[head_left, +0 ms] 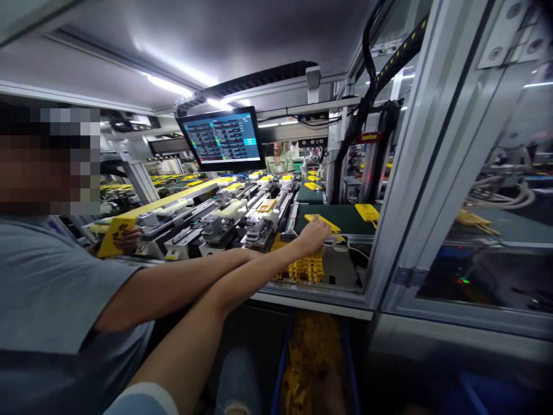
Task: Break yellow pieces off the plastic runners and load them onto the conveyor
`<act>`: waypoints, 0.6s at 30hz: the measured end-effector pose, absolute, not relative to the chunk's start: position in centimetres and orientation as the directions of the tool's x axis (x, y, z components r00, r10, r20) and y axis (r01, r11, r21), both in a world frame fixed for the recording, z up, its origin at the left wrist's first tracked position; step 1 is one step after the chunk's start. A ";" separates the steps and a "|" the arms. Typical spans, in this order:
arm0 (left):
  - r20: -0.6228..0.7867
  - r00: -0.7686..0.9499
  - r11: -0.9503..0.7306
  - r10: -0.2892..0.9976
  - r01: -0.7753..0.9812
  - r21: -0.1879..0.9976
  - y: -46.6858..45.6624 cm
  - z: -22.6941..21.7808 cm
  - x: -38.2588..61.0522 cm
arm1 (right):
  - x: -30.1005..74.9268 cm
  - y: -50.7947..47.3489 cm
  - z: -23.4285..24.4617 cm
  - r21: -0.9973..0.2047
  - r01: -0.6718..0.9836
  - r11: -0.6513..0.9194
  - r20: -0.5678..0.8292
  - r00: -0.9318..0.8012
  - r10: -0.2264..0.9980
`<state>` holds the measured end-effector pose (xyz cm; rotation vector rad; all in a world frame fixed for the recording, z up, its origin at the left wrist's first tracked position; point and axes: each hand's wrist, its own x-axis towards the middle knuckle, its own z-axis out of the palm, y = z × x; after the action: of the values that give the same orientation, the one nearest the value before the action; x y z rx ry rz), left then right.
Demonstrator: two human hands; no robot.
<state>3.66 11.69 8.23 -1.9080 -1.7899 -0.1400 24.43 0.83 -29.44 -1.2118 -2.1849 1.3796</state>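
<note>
My left hand (314, 235) reaches across from the lower left, its fingers closed on the edge of a flat yellow case (329, 223) at the near side of the green belt. A white cable (341, 246) lies beside that case. Just below my wrist stand stacked yellow plastic pieces (307, 268) on the bench. Under the bench edge, a blue bin (352, 369) holds many yellow pieces. A dim, smooth blur over the bin may be my right hand (332, 386); its fingers cannot be made out.
At left a co-worker in a grey T-shirt (52, 288) holds a yellow box (114, 235); their other arm (181, 282) passes behind my forearm. Rows of metal fixtures (216, 227) fill the middle below a screen (221, 140). A metal frame post (406, 155) rises at right.
</note>
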 end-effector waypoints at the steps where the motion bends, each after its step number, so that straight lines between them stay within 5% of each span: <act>1: 0.495 0.131 -0.013 0.859 0.972 -0.235 11.1 8.9 3.8 | 24.7 1.1 -29.2 -0.866 0.475 0.156 -0.182 -0.591 0.786; 4: 0.786 -0.061 -0.045 0.615 0.993 0.113 8.3 10.7 5.4 | 25.9 2.2 -28.0 -0.889 0.442 0.122 -0.158 -0.545 0.823; 6: 0.825 -0.339 -0.133 0.452 0.889 0.438 5.3 11.0 7.5 | 27.2 3.3 -26.4 -0.918 0.389 0.075 -0.147 -0.512 0.846; 10: 0.455 -0.759 -0.306 0.466 0.344 0.888 -1.1 7.3 12.0 | 31.3 5.5 -21.2 -0.985 0.128 -0.114 -0.163 -0.488 0.858; 13: 0.029 -0.738 -0.163 0.675 -0.110 0.980 -4.8 1.2 14.8 | 34.5 7.0 -17.2 -0.976 -0.043 -0.214 -0.174 -0.433 0.884; 18: -0.505 -0.414 0.289 0.758 -0.480 0.828 -9.1 -9.3 19.1 | 38.0 7.6 -13.3 -0.927 -0.203 -0.315 -0.237 -0.336 0.912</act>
<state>19.06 -9.10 -9.35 -0.5766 -3.0298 -2.9334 37.99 7.63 -13.34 -1.0493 -1.0804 1.7630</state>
